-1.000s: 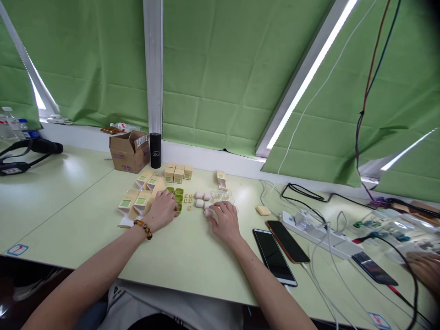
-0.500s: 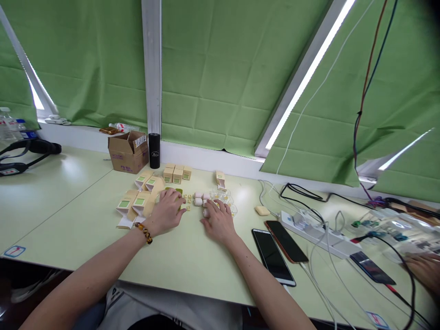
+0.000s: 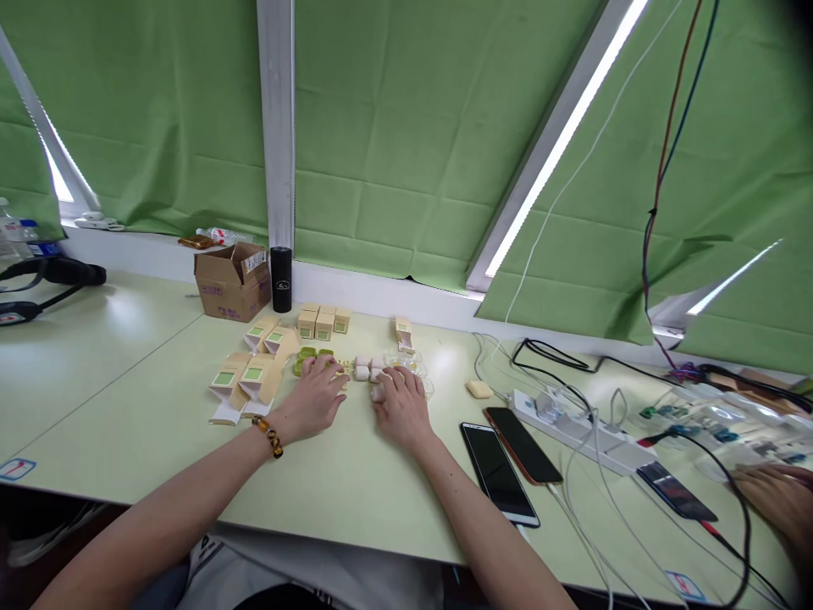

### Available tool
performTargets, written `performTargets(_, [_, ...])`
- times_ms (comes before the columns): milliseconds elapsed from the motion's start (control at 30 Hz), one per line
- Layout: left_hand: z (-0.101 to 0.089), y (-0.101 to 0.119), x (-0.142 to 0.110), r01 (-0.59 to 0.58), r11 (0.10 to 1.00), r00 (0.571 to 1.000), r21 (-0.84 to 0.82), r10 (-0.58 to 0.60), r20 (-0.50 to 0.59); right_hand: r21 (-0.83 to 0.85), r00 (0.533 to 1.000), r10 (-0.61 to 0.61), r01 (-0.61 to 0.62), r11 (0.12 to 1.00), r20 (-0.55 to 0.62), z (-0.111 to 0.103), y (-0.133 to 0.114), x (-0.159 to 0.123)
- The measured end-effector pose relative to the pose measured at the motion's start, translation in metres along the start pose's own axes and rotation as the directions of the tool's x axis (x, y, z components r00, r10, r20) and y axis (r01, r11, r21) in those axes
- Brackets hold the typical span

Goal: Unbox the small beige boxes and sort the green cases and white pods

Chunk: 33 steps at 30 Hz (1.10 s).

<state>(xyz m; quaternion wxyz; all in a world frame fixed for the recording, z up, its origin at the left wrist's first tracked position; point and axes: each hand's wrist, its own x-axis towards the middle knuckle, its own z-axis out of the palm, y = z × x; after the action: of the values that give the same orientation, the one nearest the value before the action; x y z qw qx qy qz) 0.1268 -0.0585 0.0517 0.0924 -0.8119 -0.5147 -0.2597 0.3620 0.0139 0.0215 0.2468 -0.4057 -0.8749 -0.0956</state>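
My left hand (image 3: 313, 398) is palm down with fingers stretched out, beside several small yellow pieces (image 3: 346, 364). Partly behind its fingers are small green containers (image 3: 308, 352). My right hand (image 3: 401, 408) also has its fingers apart and reaches over the edge of a group of small pale pink and white cylinders (image 3: 363, 371). One pale cylinder (image 3: 378, 394) lies against its thumb side. Clear plastic cups (image 3: 416, 364) stand just beyond its fingertips, partly hidden. Left of my left hand lie several opened card boxes (image 3: 257, 377) with green windows.
Closed small boxes (image 3: 323, 322) stand at the back, with another opened box (image 3: 404, 332) to their right. A cardboard carton (image 3: 232, 284) and black tumbler (image 3: 281, 280) are by the wall. Phones (image 3: 499, 470), a power strip (image 3: 584, 432) and cables lie right; another person's hand (image 3: 771, 491) shows there.
My left hand has shifted right, from over the green containers to the yellow pieces, uncovering more of the green. My right hand stays by the cylinders. The whole view has shifted slightly.
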Motion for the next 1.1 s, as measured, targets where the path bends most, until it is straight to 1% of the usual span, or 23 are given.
performTargets(233, [-0.001, 0.0, -0.001, 0.011, 1.0, 1.0, 0.003, -0.011, -0.006, -0.015, 0.999, 0.004, -0.005, 1.0, -0.035, 0.0, 0.004, 0.001])
performTargets(433, [-0.001, 0.001, -0.002, 0.008, 1.0, 1.0, 0.022, -0.008, -0.011, -0.041, 1.0, -0.019, 0.018, 0.999, -0.012, -0.001, 0.003, 0.002])
performTargets(667, [0.001, -0.001, -0.002, 0.016, 1.0, 0.999, 0.002, -0.016, -0.034, -0.048, 1.0, -0.014, 0.013, 0.999, -0.025, 0.002, 0.003, 0.001])
performTargets(933, [0.002, -0.005, -0.001, 0.047, 0.999, 0.996, 0.003, -0.047, -0.071, 0.024, 0.991, -0.024, 0.027, 0.999, -0.128, -0.004, 0.003, 0.0])
performTargets(1100, [-0.002, -0.011, 0.004, 0.102, 0.994, 0.987, 0.034, -0.096, -0.131, 0.059, 0.971, -0.072, 0.088, 0.994, -0.228, -0.008, 0.004, -0.002])
